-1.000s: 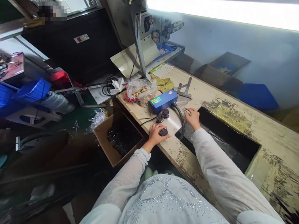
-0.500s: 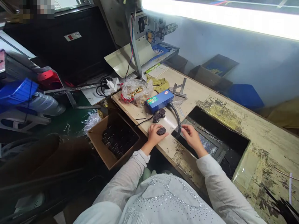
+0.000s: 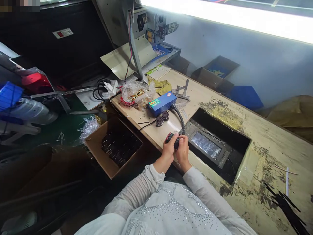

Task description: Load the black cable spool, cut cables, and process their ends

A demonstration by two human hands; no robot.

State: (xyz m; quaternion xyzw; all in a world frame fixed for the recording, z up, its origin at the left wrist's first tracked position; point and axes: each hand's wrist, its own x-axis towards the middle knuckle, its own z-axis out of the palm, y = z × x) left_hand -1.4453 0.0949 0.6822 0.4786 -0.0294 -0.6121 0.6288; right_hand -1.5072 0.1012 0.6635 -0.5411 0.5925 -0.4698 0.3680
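Black bundle (image 3: 168, 137), apparently of thin rods, held at the near edge of the workbench (image 3: 202, 94).
It is gripped by the left hand (image 3: 168, 152) and the right hand (image 3: 183, 151) together; two similar bundles (image 3: 159, 121) are set side by side next to the blue box (image 3: 162, 103).

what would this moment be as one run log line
left hand: holding dark bundle | right hand: closed at its near end | two more bundles: on bench, beside blue box
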